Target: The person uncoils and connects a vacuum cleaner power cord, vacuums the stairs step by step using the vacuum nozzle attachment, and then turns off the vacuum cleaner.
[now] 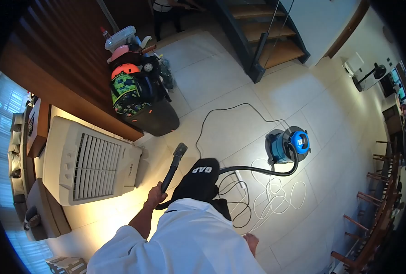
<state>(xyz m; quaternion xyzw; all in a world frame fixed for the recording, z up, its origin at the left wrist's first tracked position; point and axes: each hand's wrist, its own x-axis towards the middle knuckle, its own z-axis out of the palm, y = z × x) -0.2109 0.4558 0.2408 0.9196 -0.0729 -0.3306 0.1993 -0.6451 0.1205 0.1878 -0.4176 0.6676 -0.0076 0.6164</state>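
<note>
My left hand (156,194) is wrapped round the black vacuum wand (170,173), whose small nozzle (180,149) points up and away over the floor. A black hose (257,171) runs from beside my body to the blue vacuum cleaner (287,145), which stands upright on the tiles. Low in the view, my right hand (252,242) hangs beside the white shirt, partly hidden by it; whether its fingers are open or closed cannot be made out. White and black cables (276,194) lie in loops between that hand and the vacuum cleaner.
A large air cooler (95,162) stands at the left. Behind it are bags, an orange helmet (125,70) and a plastic box (120,38). A staircase (267,34) rises at the top, near a person (167,13). Wooden chairs (367,198) line the right.
</note>
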